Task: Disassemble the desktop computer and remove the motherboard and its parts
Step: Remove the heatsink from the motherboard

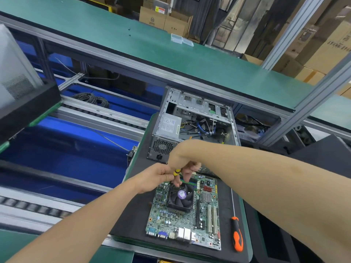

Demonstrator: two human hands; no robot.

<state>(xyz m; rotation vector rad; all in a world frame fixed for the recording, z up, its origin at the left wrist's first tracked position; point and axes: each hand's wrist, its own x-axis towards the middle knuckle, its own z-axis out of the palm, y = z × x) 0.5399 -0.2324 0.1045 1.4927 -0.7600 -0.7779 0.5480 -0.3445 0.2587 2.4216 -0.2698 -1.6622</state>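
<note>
We judge the job to be past its midpoint. The motherboard is already out of the computer case and lies flat on the black mat in the lower centre of the frame, with its port row toward the bottom edge. The case sits open just above it at centre. The power supply and a tangle of cables are still inside, so the chassis is not fully stripped. On the board the cooler fan is still mounted, and what look like memory sticks still sit in their slots just under the hands. Both hands meet over the fan's upper left corner. The left hand pinches a yellow-handled screwdriver between its fingertips. The right hand has its fingers curled down around the same tool, though the tip is hidden and we cannot tell which fastener it meets. It looks to us like the cooler is being unfastened. That would leave the cooler, whatever sits beneath it and the memory to lift off. An orange-and-black screwdriver lies on the mat near the lower right, just beside the board's right edge.
</note>
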